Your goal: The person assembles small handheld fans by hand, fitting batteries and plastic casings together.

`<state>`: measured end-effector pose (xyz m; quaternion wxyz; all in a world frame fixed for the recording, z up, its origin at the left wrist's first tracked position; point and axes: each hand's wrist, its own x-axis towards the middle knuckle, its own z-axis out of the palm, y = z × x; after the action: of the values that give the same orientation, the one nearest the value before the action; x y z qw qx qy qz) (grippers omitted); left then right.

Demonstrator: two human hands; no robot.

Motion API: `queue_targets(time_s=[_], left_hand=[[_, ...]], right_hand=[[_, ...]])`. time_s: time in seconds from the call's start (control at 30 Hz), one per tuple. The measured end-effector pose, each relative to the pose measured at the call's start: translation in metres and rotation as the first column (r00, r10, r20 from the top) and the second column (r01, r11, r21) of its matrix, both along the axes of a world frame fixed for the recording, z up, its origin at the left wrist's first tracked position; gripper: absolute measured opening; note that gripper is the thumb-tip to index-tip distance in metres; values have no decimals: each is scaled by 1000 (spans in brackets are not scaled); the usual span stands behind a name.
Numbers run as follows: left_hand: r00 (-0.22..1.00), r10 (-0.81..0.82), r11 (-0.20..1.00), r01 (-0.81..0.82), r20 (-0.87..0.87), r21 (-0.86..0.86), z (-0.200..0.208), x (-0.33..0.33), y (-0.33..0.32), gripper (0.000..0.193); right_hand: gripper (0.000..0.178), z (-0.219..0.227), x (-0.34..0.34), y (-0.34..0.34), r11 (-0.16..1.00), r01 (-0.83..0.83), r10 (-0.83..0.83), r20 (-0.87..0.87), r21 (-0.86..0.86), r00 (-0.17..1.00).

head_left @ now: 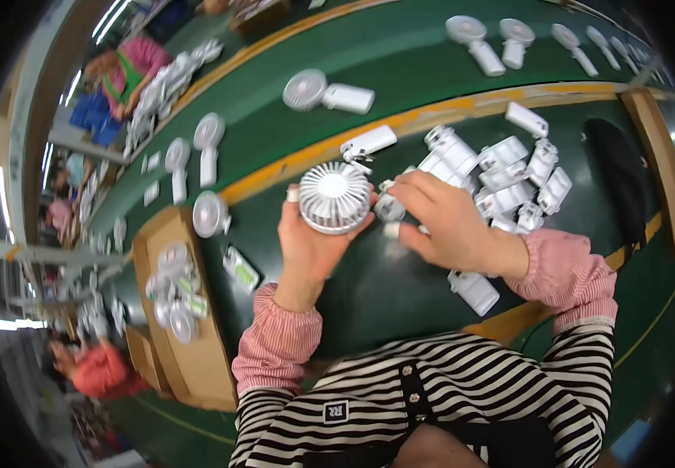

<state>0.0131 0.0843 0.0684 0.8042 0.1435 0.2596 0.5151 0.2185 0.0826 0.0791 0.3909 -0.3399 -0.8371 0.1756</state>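
Green conveyor table [400,54] with a yellow stripe, white handheld fans and parts strewn along it. At centre, round white fan head [334,197], grille up, cupped from below in left hand [314,242], fingers curled round its rim, thumb at the right edge. Just right of it, touching or nearly so, small white handle part [389,207] pinched in right hand [447,222], fingers closed over it. Looks like mating handle to head, mid-assembly; calls for lining up the joint and pressing home, judging by the closeness. Behind right hand, pile of white handle bodies [509,175]; one more [474,290] near the right wrist. Off to the left, cardboard tray [197,351] holding finished fans. Far left, other workers' sleeves, blurred.
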Motion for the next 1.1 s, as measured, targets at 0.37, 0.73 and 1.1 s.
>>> queue_targets(time_s=[0.37,0.73,1.1], left_hand=[[996,71,992,-63,61,-112,-71,-12,-127,45],[-87,787,405,819,-611,406,-22,-44,-34,47],[42,748,-108,992,-663,-59,-29,-39,-13,46]], right_hand=[[73,-50,-62,-92,759,221,-81,248,-613,965],[78,-43,-10,-98,976,40,29,314,-212,949],[71,-35,-9,-100,941,-59,185,361,-334,914]])
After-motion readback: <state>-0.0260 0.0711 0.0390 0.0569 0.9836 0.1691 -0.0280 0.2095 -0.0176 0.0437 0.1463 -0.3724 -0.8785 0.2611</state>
